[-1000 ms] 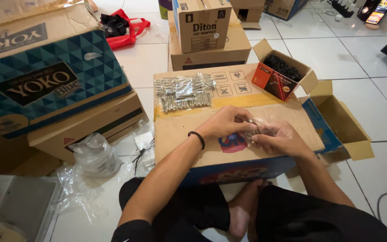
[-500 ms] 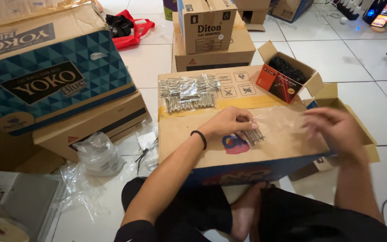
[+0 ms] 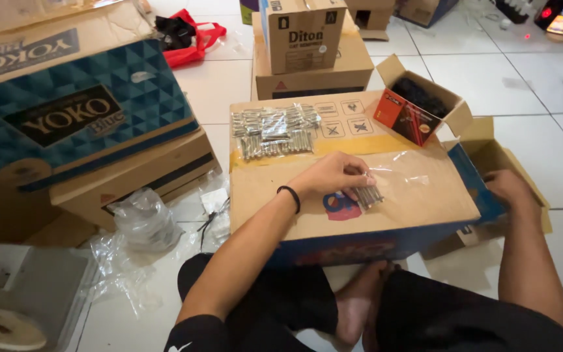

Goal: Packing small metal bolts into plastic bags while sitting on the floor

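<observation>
- Head view, centre of the frame: I see my left hand (image 3: 333, 175) resting on top of the cardboard box (image 3: 418, 202) that serves as a work surface. Its fingers are curled down and pinching a small clear bag of silver bolts (image 3: 367, 194) against the box top.
- A clear plastic film (image 3: 402, 175) lies flat on the box just right of that hand.
- Right of centre: my right hand (image 3: 506, 188) is off the box edge, reaching into an open carton (image 3: 522, 176) beside it. Its fingers are hidden from me, so I cannot tell whether they are spread or closed.
- Upper centre, at the far end of the box top: a pile of filled bolt bags (image 3: 272, 130) lies in rows.
- Upper right of the box: an open orange box of dark screws (image 3: 415, 107) stands tilted at the corner.
- Left of the frame: a blue patterned carton (image 3: 79, 104) and crumpled plastic bags (image 3: 141, 218) on the white tiled floor (image 3: 535, 78).
</observation>
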